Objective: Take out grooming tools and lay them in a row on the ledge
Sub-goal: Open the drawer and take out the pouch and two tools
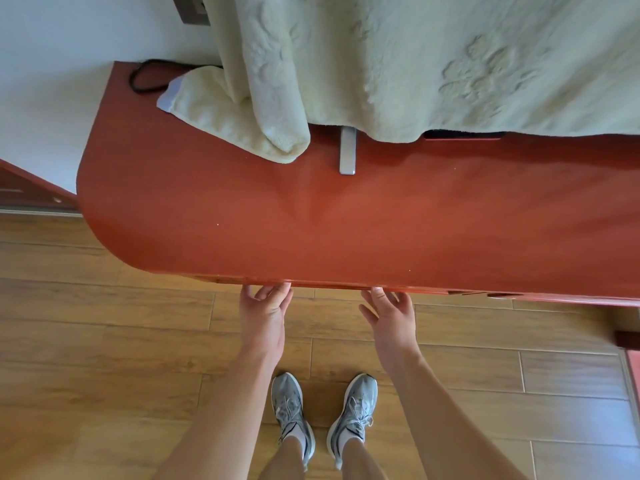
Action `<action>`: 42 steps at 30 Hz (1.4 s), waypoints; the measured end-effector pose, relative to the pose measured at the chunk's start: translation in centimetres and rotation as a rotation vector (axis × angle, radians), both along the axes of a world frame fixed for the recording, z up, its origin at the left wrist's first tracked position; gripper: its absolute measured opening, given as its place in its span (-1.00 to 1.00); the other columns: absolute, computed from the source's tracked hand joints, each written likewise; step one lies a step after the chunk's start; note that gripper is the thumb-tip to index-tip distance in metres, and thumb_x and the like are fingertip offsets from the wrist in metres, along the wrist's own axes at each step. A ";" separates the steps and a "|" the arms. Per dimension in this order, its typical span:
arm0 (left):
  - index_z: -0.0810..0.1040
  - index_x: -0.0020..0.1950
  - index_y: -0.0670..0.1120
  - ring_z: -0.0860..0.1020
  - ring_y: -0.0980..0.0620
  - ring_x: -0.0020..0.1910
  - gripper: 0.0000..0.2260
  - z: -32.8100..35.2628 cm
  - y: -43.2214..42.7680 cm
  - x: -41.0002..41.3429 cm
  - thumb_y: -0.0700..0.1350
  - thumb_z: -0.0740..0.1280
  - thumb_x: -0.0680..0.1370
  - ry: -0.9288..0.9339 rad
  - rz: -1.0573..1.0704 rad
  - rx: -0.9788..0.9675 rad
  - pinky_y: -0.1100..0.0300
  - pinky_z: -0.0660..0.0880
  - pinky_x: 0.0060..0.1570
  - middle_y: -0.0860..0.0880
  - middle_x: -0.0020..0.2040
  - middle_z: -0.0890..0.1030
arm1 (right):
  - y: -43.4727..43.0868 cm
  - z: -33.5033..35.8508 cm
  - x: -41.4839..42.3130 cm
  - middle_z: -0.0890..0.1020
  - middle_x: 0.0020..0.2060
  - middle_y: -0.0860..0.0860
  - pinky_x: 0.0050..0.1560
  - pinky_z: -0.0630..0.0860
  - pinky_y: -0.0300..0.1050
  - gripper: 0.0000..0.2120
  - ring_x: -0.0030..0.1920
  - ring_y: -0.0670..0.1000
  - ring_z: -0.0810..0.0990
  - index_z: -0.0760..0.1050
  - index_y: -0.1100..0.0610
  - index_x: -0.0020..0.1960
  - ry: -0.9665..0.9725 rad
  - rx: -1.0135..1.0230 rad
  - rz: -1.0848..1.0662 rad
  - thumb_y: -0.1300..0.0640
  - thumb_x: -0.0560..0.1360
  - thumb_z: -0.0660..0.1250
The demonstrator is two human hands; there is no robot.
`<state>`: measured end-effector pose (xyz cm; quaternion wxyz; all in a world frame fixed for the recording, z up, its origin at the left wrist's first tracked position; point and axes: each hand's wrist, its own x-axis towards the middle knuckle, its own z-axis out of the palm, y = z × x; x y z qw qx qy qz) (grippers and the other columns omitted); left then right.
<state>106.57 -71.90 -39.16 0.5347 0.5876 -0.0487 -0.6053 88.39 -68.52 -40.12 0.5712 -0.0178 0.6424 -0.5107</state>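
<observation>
Reaching the ledge (346,230) rim, left hand (265,318) and right hand (393,322) splay loosely.

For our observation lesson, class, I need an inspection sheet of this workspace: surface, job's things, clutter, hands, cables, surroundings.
Surface: red-brown ledge, rounded left corner.
Job's things: nothing seen.
Clutter: cream blanket draped over the back; grey bar poking out beneath it.
Hands: left hand and right hand at the ledge's front edge, holding nothing.
Cables: black cable at the back left.
Surroundings: wood floor, white wall.
</observation>
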 end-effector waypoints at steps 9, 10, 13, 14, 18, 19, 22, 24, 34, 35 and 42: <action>-0.04 0.62 -0.14 0.61 0.11 -0.12 -0.19 0.5 1.6 -0.9 -0.40 0.37 0.51 -0.019 0.078 0.005 -0.03 0.42 0.35 -0.08 -0.15 0.54 | 1.2 0.1 0.4 0.54 0.03 0.03 0.19 0.53 0.06 -0.68 0.13 0.06 0.58 0.33 0.14 0.19 -0.064 -0.019 -0.051 0.23 0.53 0.39; -0.04 0.62 -0.14 0.61 0.11 -0.13 -0.19 0.6 2.0 -0.9 -0.41 0.37 0.52 -0.018 0.082 0.005 -0.03 0.42 0.35 -0.08 -0.16 0.53 | 1.5 0.2 0.4 0.54 0.04 0.04 0.18 0.53 0.05 -0.68 0.13 0.06 0.58 0.33 0.15 0.19 -0.064 -0.020 -0.047 0.23 0.52 0.39; -0.04 0.62 -0.14 0.60 0.07 -0.09 -0.19 0.8 3.3 -0.8 -0.40 0.36 0.52 -0.021 0.079 0.003 -0.05 0.41 0.36 -0.08 -0.15 0.54 | 2.9 0.3 0.5 0.53 0.06 0.06 0.18 0.53 0.04 -0.68 0.13 0.06 0.58 0.33 0.16 0.19 -0.068 -0.019 -0.037 0.23 0.52 0.38; -0.03 0.62 -0.14 0.61 0.05 -0.07 -0.19 0.8 3.9 -0.8 -0.40 0.37 0.52 -0.021 0.074 0.002 -0.05 0.41 0.36 -0.09 -0.13 0.56 | 3.5 0.3 0.5 0.53 0.05 0.06 0.18 0.53 0.04 -0.69 0.13 0.06 0.58 0.33 0.15 0.18 -0.070 -0.018 -0.034 0.23 0.52 0.38; 0.06 0.59 -0.08 0.62 0.01 0.03 -0.23 1.0 6.6 -0.3 -0.39 0.38 0.50 -0.019 0.073 -0.005 -0.05 0.42 0.35 -0.09 -0.06 0.62 | 6.1 0.3 1.0 0.52 0.06 0.08 0.18 0.52 0.05 -0.74 0.12 0.06 0.58 0.34 0.14 0.13 -0.074 -0.022 -0.031 0.24 0.53 0.37; 0.09 0.58 -0.06 0.62 0.01 0.03 -0.25 1.0 7.3 -0.1 -0.40 0.38 0.50 -0.012 0.075 -0.007 -0.04 0.43 0.35 -0.07 -0.07 0.62 | 6.8 0.3 1.2 0.52 0.06 0.08 0.20 0.52 0.06 -0.73 0.12 0.06 0.58 0.33 0.15 0.15 -0.080 -0.026 -0.036 0.24 0.53 0.36; 0.20 0.48 -0.01 0.61 0.01 0.01 -0.34 0.7 9.3 0.4 -0.41 0.37 0.50 -0.001 0.068 -0.001 -0.04 0.43 0.34 -0.06 -0.11 0.62 | 8.9 0.4 1.7 0.54 0.06 0.09 0.22 0.51 0.06 -0.73 0.14 0.06 0.58 0.32 0.15 0.16 -0.092 -0.034 -0.043 0.24 0.54 0.35; 0.18 0.51 -0.04 0.61 0.00 0.01 -0.32 0.5 10.7 0.9 -0.42 0.37 0.50 0.018 0.069 0.000 -0.06 0.41 0.37 -0.07 -0.10 0.61 | 10.3 0.5 2.0 0.54 0.05 0.09 0.23 0.50 0.07 -0.71 0.14 0.06 0.58 0.31 0.15 0.17 -0.097 -0.045 -0.048 0.23 0.53 0.36; 0.10 0.57 -0.06 0.55 -0.03 0.02 -0.25 -0.4 16.7 2.4 -0.43 0.36 0.49 0.086 0.052 0.043 -0.11 0.38 0.39 -0.17 0.09 0.44 | 16.3 0.3 2.9 0.52 0.00 0.09 0.16 0.53 0.05 -0.62 -0.02 -0.03 0.64 0.25 0.13 0.28 -0.112 -0.062 -0.095 0.24 0.55 0.33; 0.09 0.58 -0.06 0.55 -0.02 0.00 -0.25 -0.4 17.1 2.4 -0.43 0.35 0.50 0.090 0.048 0.041 -0.10 0.37 0.39 -0.16 0.05 0.43 | 16.7 0.4 2.9 0.51 -0.01 0.07 0.14 0.53 0.04 -0.63 -0.03 -0.03 0.64 0.25 0.13 0.27 -0.111 -0.059 -0.097 0.24 0.55 0.33; 0.12 0.56 -0.06 0.57 -0.01 -0.02 -0.27 -0.1 17.8 2.6 -0.40 0.36 0.49 0.121 0.057 0.026 -0.06 0.41 0.35 -0.09 -0.11 0.47 | 17.4 0.4 3.1 0.53 -0.04 0.02 0.17 0.52 0.03 -0.63 -0.04 -0.06 0.65 0.26 0.12 0.25 -0.109 -0.059 -0.086 0.22 0.55 0.35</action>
